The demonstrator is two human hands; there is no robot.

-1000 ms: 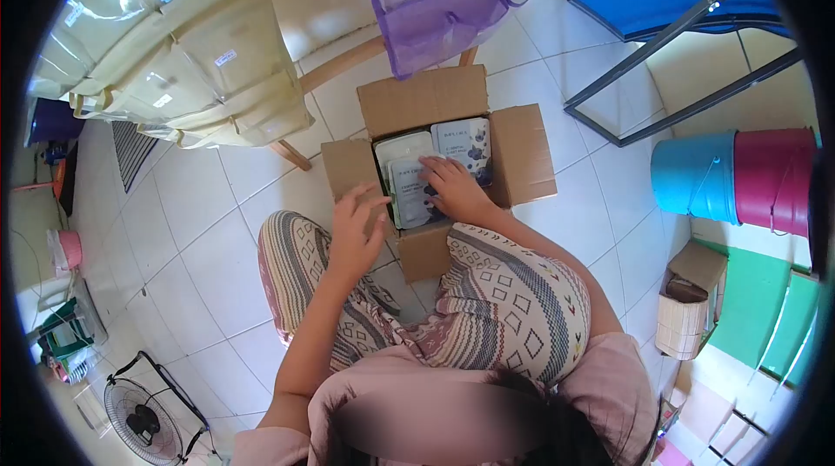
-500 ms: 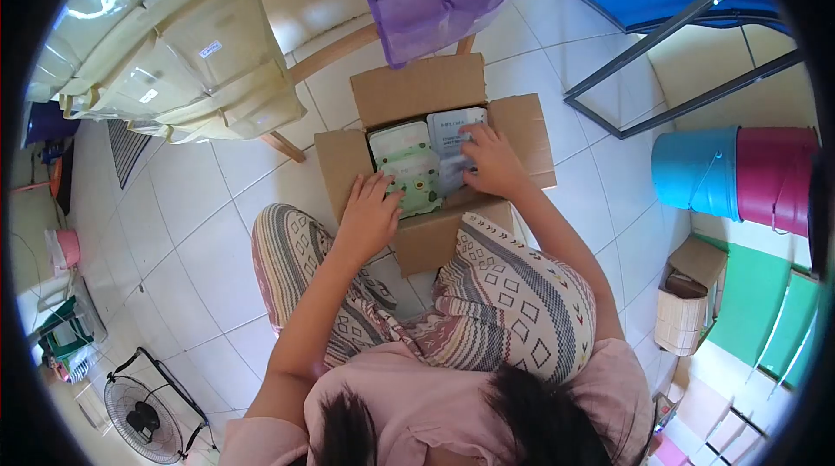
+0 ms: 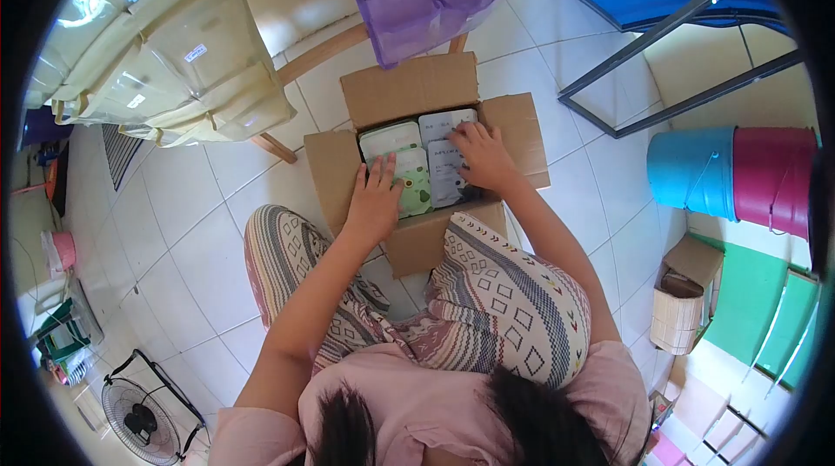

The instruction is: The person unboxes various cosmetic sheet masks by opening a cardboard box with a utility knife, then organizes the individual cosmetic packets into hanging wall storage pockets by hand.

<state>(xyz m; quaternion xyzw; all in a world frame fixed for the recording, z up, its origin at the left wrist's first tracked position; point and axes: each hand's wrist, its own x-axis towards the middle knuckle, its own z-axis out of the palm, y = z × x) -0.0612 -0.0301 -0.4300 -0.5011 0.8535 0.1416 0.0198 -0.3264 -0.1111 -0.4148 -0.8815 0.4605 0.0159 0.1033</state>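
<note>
An opened cardboard box [image 3: 410,90] sits on the floor in front of my crossed legs, its flaps folded outward. Inside, green-and-white flat packets [image 3: 416,192] with a printed pattern fill the left side. Grey-white packets [image 3: 445,172] with dark lettering lie on the right side. My left hand [image 3: 376,203] rests over the left edge of the green packets, fingers stretched out and apart. On the grey-white packets, the fingers of my right hand [image 3: 485,156] are spread and touching the top, with the thumb lower down.
A purple hanging organizer [image 3: 435,9] and a cream one [image 3: 187,57] hang beyond the box. To the right stand a blue bucket [image 3: 691,175], a magenta bucket [image 3: 772,179] and a black metal frame [image 3: 609,118]. A fan [image 3: 141,421] is at lower left.
My right hand has shifted slightly toward me, and a second grey-white packet now shows above the front one. My left hand has moved a little further over the green packets.
</note>
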